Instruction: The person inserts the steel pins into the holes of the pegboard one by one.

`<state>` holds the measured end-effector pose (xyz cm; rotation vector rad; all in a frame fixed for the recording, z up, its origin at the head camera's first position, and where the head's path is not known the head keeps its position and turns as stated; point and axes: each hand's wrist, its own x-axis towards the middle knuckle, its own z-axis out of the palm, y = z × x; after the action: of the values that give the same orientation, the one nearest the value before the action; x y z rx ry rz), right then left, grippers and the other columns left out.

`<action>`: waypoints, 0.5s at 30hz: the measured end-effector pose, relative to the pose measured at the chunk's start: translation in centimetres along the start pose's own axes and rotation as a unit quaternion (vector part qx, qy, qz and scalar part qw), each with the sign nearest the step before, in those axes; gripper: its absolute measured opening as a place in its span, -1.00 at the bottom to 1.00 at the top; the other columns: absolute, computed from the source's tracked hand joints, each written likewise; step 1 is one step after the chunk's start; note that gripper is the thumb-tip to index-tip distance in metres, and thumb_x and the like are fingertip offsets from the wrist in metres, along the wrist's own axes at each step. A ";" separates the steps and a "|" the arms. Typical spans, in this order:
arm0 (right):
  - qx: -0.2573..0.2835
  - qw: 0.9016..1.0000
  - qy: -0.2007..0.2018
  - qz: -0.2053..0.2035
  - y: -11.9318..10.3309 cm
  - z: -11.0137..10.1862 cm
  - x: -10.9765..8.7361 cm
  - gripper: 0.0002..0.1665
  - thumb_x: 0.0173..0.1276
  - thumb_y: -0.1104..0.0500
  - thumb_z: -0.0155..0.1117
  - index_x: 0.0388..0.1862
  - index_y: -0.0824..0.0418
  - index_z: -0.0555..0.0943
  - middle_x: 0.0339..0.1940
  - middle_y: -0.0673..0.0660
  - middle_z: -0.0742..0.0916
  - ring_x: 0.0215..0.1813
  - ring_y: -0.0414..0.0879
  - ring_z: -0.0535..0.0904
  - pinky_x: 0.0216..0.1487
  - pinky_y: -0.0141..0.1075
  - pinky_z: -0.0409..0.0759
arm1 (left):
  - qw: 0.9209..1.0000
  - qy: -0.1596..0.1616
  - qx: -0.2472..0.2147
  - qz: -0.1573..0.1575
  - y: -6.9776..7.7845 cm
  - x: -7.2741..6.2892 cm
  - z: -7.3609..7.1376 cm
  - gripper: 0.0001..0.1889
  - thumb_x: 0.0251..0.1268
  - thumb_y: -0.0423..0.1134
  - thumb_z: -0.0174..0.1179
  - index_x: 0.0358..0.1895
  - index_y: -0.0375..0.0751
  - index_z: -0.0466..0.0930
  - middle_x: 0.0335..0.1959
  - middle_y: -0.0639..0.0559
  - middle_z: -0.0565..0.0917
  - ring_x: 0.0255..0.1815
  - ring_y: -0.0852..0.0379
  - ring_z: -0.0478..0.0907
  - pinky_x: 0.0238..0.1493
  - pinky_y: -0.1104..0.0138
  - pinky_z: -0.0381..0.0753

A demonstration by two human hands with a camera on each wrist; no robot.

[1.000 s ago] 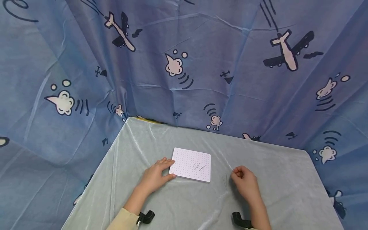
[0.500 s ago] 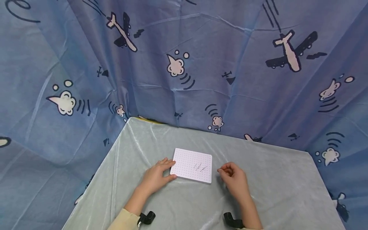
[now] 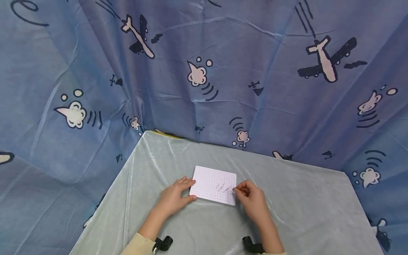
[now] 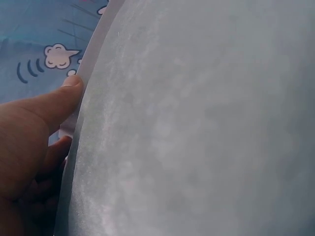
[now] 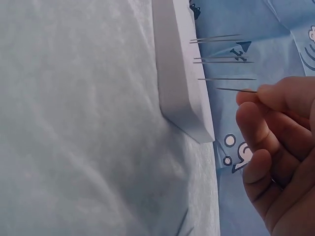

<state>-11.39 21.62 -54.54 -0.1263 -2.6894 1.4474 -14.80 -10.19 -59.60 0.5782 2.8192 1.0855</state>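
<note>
A white pad with a dotted grid point(image 3: 205, 180) lies on the cloth-covered table. Several thin needles point(image 5: 226, 78) stand up from its face near the right side. With thumb and index finger, my right hand point(image 3: 251, 202) pinches another needle point(image 5: 231, 90), its tip pointing at the pad close beside the standing ones; the other fingers are loosely bent. My left hand point(image 3: 173, 198) rests at the pad's left edge, thumb and index finger spread and touching it near the front left corner.
Loose needles point(image 5: 182, 223) lie on the pale grey velvety cloth point(image 3: 204, 226) near the pad. A blue curtain with printed planes point(image 3: 197, 106) hangs behind and beside the table. Black wrist mounts point(image 3: 164, 243) sit at both wrists.
My right hand has moved left from the cloth to the pad's right edge with the pinched needle. The left hand stays at the pad. The head view has shifted slightly.
</note>
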 end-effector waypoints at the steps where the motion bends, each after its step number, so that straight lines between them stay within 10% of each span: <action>1: -0.001 1.000 -0.001 -0.001 0.1 0.1 0.0 -0.87 0.46 0.33 0.52 -0.19 0.19 0.70 -0.29 0.09 0.76 -0.35 -0.07 0.58 -0.41 -0.36 0.56 | 1.000 -0.001 0.000 0.000 0.0 0.0 0.0 -0.32 0.37 0.15 0.53 0.51 0.09 0.64 0.52 0.09 0.60 0.65 -0.06 0.39 0.47 -0.24 0.50; 15: -0.017 1.000 -0.006 -0.017 0.5 0.9 0.1 -0.86 0.44 0.34 0.54 -0.23 0.17 0.70 -0.33 0.04 0.74 -0.36 -0.10 0.59 -0.40 -0.35 0.57 | 1.000 -0.002 0.005 0.001 -0.2 0.1 0.0 -0.31 0.37 0.15 0.53 0.52 0.10 0.64 0.53 0.07 0.59 0.65 -0.05 0.39 0.48 -0.22 0.50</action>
<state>-11.58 21.16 -55.44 -0.0756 -2.7126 1.3980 -14.99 -10.26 -59.78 0.5833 2.8242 1.0691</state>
